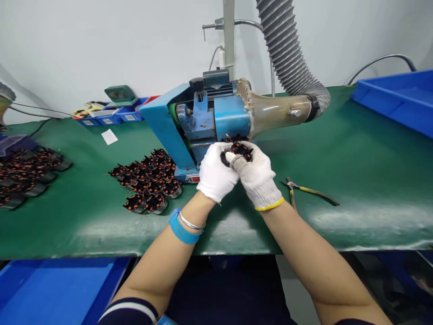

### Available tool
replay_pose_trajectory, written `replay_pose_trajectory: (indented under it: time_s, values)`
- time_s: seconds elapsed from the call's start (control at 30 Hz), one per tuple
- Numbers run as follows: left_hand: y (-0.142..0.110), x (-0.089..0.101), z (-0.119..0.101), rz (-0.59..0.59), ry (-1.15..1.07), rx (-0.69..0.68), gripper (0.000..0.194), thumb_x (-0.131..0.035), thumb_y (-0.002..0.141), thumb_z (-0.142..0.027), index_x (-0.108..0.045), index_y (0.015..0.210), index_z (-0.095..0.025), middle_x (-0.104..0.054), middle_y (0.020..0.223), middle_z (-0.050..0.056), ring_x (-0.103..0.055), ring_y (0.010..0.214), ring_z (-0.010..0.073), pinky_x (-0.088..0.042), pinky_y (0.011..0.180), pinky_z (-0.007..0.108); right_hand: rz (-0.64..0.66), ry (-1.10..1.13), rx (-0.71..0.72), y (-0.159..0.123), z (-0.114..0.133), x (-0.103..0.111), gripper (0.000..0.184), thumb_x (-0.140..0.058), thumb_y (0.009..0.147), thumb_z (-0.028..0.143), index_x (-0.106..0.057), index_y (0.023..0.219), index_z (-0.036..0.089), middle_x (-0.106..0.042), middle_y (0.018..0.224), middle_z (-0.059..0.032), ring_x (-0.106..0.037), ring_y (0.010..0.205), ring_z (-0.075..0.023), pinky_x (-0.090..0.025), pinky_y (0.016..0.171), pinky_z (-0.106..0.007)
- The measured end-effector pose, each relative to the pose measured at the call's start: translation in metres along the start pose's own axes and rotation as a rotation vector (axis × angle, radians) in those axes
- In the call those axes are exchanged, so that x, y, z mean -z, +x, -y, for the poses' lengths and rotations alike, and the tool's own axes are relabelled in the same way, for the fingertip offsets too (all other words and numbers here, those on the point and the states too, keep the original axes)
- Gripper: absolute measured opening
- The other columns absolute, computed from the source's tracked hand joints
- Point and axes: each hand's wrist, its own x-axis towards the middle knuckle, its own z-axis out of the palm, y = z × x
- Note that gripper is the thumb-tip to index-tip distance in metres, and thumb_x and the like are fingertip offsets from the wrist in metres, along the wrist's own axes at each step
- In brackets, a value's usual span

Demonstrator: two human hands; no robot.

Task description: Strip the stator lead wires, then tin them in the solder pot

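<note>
Both my hands wear white knit gloves and meet at the front of a blue belt-driven machine (232, 116). Between them is a motor stator (242, 150) with black insulation and copper windings. My left hand (218, 171) is closed around its left side. My right hand (259, 174) grips it from the right, the thumb lying across the front. The stator sits right at the machine's lower opening; whether it touches anything inside is hidden. Several similar stators (154, 180) stand in rows left of the machine.
Yellow-handled cutting pliers (309, 189) lie on the green mat at right. More stators (30, 176) stand far left. Small blue bins (117, 116) and a white paper (109, 136) are behind. A grey hose (287, 49) joins the machine; a blue tray (399, 97) is at back right.
</note>
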Motion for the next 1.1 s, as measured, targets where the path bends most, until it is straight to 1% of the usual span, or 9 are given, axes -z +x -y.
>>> replay_pose_trajectory:
  time_s: [0.1,0.27,0.43,0.57,0.73,0.87,0.97,1.03,1.1]
  values:
    - [0.0,-0.001,0.001,0.022,-0.019,0.008,0.036,-0.071,0.066,-0.024,-0.06,0.1,-0.019,-0.071,0.101,0.008,-0.068,0.094,0.0252,-0.055,0.086,0.038,-0.038,-0.037,0.0,0.0,0.0,0.0,0.041,-0.074,0.062,0.033,-0.062,0.098,0.017,-0.074,0.092,-0.0063,-0.07,0.086,-0.0209,-0.058,0.085,-0.037]
    - [0.0,0.001,0.0,-0.036,-0.013,0.028,0.028,-0.068,0.066,-0.022,-0.058,0.092,-0.021,-0.071,0.09,0.004,-0.067,0.086,0.0228,-0.054,0.081,0.035,0.033,-0.122,-0.009,0.004,0.008,-0.001,0.037,-0.076,0.061,0.028,-0.063,0.095,0.019,-0.075,0.089,-0.0042,-0.071,0.084,-0.0212,-0.059,0.083,-0.036]
    - [0.0,0.001,0.001,-0.048,0.006,0.057,0.029,-0.067,0.065,-0.023,-0.056,0.092,-0.021,-0.07,0.087,0.003,-0.066,0.083,0.0228,-0.053,0.08,0.034,0.076,-0.166,-0.05,0.004,0.015,0.0,0.037,-0.076,0.064,0.027,-0.063,0.097,0.018,-0.074,0.093,-0.006,-0.071,0.086,-0.0225,-0.059,0.086,-0.038]
    - [0.001,0.003,0.002,-0.042,0.038,0.051,0.029,-0.065,0.065,-0.03,-0.054,0.091,-0.021,-0.069,0.085,0.003,-0.065,0.082,0.0228,-0.052,0.081,0.035,0.083,-0.229,-0.013,0.004,0.012,-0.001,0.042,-0.076,0.065,0.027,-0.064,0.104,0.017,-0.073,0.101,-0.008,-0.07,0.095,-0.0239,-0.056,0.092,-0.04]
    - [0.002,0.004,-0.001,-0.048,0.062,-0.006,0.032,-0.066,0.064,-0.034,-0.055,0.09,-0.02,-0.068,0.082,0.003,-0.065,0.08,0.0226,-0.052,0.079,0.035,0.072,-0.225,0.013,0.003,0.005,0.0,0.043,-0.074,0.065,0.032,-0.065,0.105,0.019,-0.071,0.101,-0.0065,-0.069,0.097,-0.0241,-0.056,0.093,-0.042]
    - [-0.009,0.004,0.009,-0.009,-0.098,-0.078,0.036,-0.067,0.066,-0.031,-0.055,0.099,-0.02,-0.068,0.094,0.004,-0.066,0.089,0.0222,-0.052,0.086,0.037,0.01,-0.306,0.147,-0.011,0.001,0.004,0.05,-0.074,0.062,0.033,-0.064,0.109,0.018,-0.067,0.105,-0.0084,-0.067,0.095,-0.0244,-0.057,0.091,-0.041]
    - [-0.02,0.006,0.018,0.015,-0.276,-0.075,0.037,-0.067,0.073,-0.04,-0.052,0.102,-0.022,-0.065,0.1,0.004,-0.066,0.095,0.0221,-0.054,0.088,0.038,0.124,-0.431,0.292,-0.021,0.002,0.011,0.057,-0.076,0.061,0.037,-0.064,0.114,0.019,-0.064,0.107,-0.0086,-0.066,0.097,-0.0261,-0.058,0.089,-0.043]
    - [-0.024,0.009,0.02,0.02,-0.331,-0.077,0.047,-0.074,0.07,-0.045,-0.048,0.101,-0.023,-0.064,0.104,0.005,-0.066,0.099,0.0227,-0.054,0.089,0.039,0.222,-0.518,0.391,-0.022,0.005,0.019,0.061,-0.076,0.062,0.04,-0.063,0.118,0.018,-0.062,0.11,-0.0094,-0.065,0.101,-0.0279,-0.057,0.09,-0.044]
    - [-0.025,0.013,0.017,0.03,-0.373,-0.061,0.057,-0.083,0.062,-0.042,-0.044,0.099,-0.023,-0.064,0.106,0.006,-0.066,0.102,0.0227,-0.054,0.091,0.039,0.281,-0.536,0.509,-0.02,0.011,0.028,0.068,-0.077,0.062,0.04,-0.06,0.124,0.016,-0.06,0.117,-0.0114,-0.063,0.106,-0.029,-0.056,0.093,-0.045]
